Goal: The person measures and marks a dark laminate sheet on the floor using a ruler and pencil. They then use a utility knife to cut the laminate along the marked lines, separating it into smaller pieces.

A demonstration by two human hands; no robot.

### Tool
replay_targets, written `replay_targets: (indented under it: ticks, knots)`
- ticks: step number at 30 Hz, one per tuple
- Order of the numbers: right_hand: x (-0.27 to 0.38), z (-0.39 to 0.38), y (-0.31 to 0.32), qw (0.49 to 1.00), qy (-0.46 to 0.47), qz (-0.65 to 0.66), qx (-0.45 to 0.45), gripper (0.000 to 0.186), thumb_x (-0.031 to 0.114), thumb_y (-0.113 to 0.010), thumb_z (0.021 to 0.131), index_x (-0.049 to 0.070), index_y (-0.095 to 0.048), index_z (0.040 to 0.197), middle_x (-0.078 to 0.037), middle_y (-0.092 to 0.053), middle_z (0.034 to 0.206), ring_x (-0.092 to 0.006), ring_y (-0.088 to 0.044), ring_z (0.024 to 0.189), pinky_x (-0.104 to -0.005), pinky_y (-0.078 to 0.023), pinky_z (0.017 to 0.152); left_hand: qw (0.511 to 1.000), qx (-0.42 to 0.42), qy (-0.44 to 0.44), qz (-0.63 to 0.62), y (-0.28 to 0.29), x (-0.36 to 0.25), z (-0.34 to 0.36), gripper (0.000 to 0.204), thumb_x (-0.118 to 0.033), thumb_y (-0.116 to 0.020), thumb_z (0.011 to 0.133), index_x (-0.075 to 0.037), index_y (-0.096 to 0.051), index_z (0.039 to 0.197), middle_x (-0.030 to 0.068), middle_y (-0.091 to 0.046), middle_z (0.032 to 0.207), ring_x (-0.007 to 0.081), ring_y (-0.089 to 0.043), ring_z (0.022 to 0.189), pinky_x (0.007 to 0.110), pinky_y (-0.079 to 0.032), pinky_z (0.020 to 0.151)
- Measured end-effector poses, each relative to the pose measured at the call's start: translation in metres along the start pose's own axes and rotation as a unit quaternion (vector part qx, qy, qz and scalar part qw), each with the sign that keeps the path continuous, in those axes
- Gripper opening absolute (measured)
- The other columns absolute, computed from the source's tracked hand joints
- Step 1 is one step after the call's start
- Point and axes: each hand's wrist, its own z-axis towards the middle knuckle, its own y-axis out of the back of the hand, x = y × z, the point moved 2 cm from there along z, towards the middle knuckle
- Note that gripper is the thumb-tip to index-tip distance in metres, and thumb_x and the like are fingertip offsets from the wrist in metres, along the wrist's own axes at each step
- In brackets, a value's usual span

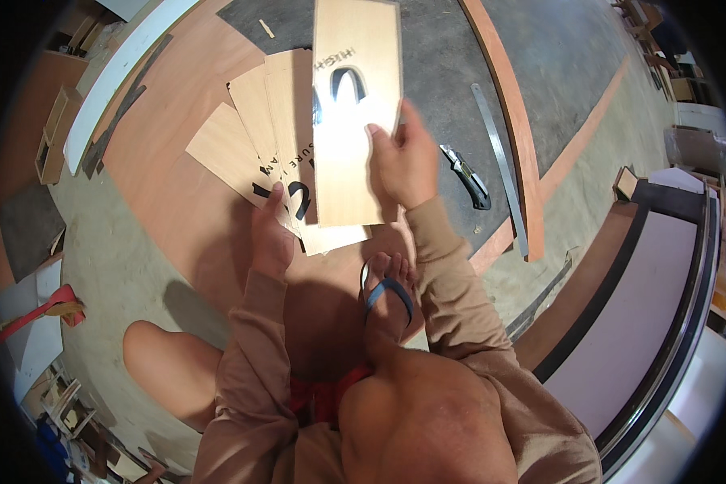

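My right hand [410, 165] is closed on the right edge of a long light wood-grain strip [353, 189], thumb on its face. The strip has black printing and a bright glare across its middle. Lower left of it, my left hand [273, 242] grips several similar strips [226, 149], spread like a fan, by their near ends. They overlap, and part of their black printing is hidden behind the raised strip. To the right of my right hand lies a utility knife [465, 177] on a dark grey sheet.
A metal ruler [500, 161] and a long reddish-brown wooden bar [508, 89] lie right of the knife. Beneath is a large brown board [169, 137] partly covered by the dark sheet [452, 48]. A black-edged white panel [621, 323] stands at lower right. My sandalled foot [387, 298] rests close by.
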Motion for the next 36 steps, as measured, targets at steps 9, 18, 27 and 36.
replay_targets:
  ticks: [9, 18, 27, 36]
  knots:
    - [-0.044, -0.037, -0.057, 0.978, -0.105, 0.057, 0.173, 0.074, 0.025, -0.087, 0.082, -0.006, -0.052, 0.138, -0.03, -0.066, 0.129, -0.0421, -0.065, 0.122, -0.0452, -0.052, 0.102, 0.99, 0.011, -0.045, 0.131, -0.06, -0.002, -0.029, 0.042, -0.015, -0.065, 0.105, 0.005, -0.055, 0.141, 0.0102, -0.066, 0.129, 0.0171, -0.063, 0.113, 0.034, -0.051, 0.097]
    - [-0.002, 0.006, 0.018, 0.965, -0.039, 0.108, 0.234, 0.081, 0.012, -0.087, 0.078, 0.0, -0.053, 0.15, -0.024, -0.074, 0.121, -0.0319, -0.073, 0.111, -0.04, -0.055, 0.098, 0.916, 0.19, 0.026, 0.352, -0.072, -0.003, -0.028, 0.073, -0.019, -0.059, 0.11, -0.006, -0.014, 0.165, 0.0128, -0.05, 0.151, 0.021, -0.055, 0.133, 0.037, -0.046, 0.111]
    - [0.076, 0.074, 0.133, 0.976, 0.044, -0.023, 0.214, 0.054, 0.005, -0.081, 0.084, -0.002, -0.067, 0.135, -0.014, -0.079, 0.105, -0.0175, -0.072, 0.096, -0.0344, -0.057, 0.087, 0.752, 0.191, 0.036, 0.63, -0.057, -0.079, -0.048, 0.072, -0.039, -0.078, 0.097, 0.0, -0.05, 0.151, 0.0123, -0.07, 0.115, 0.0198, -0.067, 0.102, 0.034, -0.055, 0.091]
    - [-0.049, 0.209, 0.14, 0.987, -0.047, 0.145, 0.052, 0.056, 0.019, -0.079, 0.093, -0.005, -0.059, 0.14, -0.022, -0.069, 0.124, -0.0278, -0.069, 0.107, -0.0406, -0.054, 0.093, 0.79, -0.057, -0.108, 0.601, -0.02, -0.188, -0.143, 0.037, -0.015, -0.074, 0.099, -0.003, -0.065, 0.132, 0.0027, -0.068, 0.101, 0.0105, -0.061, 0.087, 0.027, -0.052, 0.075]
